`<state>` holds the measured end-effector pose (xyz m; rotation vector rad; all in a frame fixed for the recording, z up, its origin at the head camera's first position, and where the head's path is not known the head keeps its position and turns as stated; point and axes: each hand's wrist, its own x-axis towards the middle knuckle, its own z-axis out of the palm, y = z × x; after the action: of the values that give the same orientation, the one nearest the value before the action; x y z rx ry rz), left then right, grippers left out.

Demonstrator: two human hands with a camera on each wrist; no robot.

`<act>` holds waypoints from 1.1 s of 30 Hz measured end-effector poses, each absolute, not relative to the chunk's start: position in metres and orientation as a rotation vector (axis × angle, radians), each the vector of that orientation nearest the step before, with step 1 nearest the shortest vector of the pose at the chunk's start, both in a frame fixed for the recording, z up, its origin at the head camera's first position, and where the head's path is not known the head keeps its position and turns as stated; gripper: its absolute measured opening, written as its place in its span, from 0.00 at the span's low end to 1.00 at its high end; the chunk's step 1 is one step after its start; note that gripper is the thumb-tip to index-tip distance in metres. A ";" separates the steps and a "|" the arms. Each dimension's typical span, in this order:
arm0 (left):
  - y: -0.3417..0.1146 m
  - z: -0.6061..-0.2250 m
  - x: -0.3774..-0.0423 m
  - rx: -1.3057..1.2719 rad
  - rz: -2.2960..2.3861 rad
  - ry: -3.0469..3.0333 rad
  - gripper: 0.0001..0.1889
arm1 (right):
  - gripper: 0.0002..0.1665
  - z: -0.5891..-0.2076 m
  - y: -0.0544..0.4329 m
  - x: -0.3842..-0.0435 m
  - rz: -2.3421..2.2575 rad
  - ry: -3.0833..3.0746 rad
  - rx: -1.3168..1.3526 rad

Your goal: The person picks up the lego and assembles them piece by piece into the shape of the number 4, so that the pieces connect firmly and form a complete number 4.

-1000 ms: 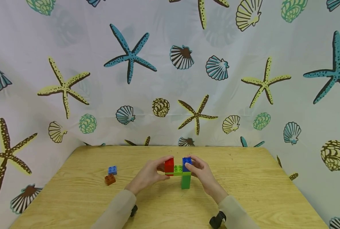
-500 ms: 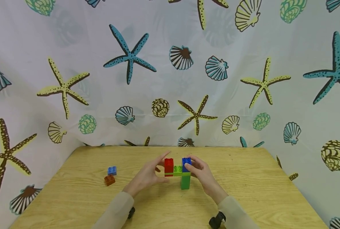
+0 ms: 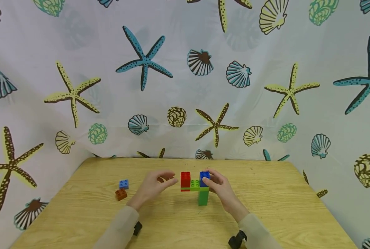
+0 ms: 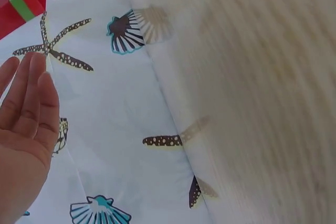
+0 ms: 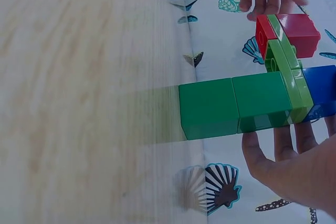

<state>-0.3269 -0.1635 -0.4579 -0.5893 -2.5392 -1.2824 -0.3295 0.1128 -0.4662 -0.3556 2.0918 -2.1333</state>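
Note:
A toy-brick structure stands on the table: two stacked green bricks (image 5: 209,109) form a column, with a lime-green piece (image 3: 195,184) reaching left from its top. On that piece sit a blue brick (image 3: 205,179) above the column and a red brick (image 3: 185,179) at the left end; more red shows under that end. My right hand (image 3: 223,190) pinches the blue brick from the right, thumb in front and fingers behind. My left hand (image 3: 153,186) is in the air left of the red brick, apart from it, holding nothing, fingers extended in the left wrist view.
On the left of the wooden table (image 3: 265,207) lie a light-blue brick (image 3: 124,184) and an orange-brown brick (image 3: 121,194), close together. A patterned curtain (image 3: 185,90) with starfish and shells surrounds the table's back and sides.
My left hand has let go of the red brick and drawn away to the left. The right hand stays on the blue brick, and the structure stands in place.

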 end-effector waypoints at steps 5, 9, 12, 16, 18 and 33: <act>-0.181 -0.457 -0.329 -0.555 -1.348 -2.527 0.12 | 0.26 -0.467 0.113 -0.330 -2.126 2.105 -0.372; -0.195 -0.455 -0.331 -0.530 -1.356 -2.564 0.12 | 0.26 -0.468 0.113 -0.330 -2.128 2.106 -0.371; -0.207 -0.456 -0.333 -0.498 -1.361 -2.592 0.10 | 0.28 -0.468 0.114 -0.330 -2.128 2.095 -0.367; -0.223 -0.458 -0.335 -0.449 -1.388 -2.604 0.10 | 0.30 -0.467 0.114 -0.331 -2.120 2.083 -0.369; -0.230 -0.459 -0.336 -0.426 -1.395 -2.608 0.11 | 0.30 -0.467 0.113 -0.331 -2.116 2.083 -0.376; -0.286 -0.463 -0.341 -0.520 -1.331 -2.766 0.16 | 0.30 -0.469 0.114 -0.332 -2.114 2.088 -0.394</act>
<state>-0.3408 -0.2859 -0.4634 -0.5202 -2.7658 -1.3312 -0.3317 0.1143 -0.4690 -0.3939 2.0878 -2.1137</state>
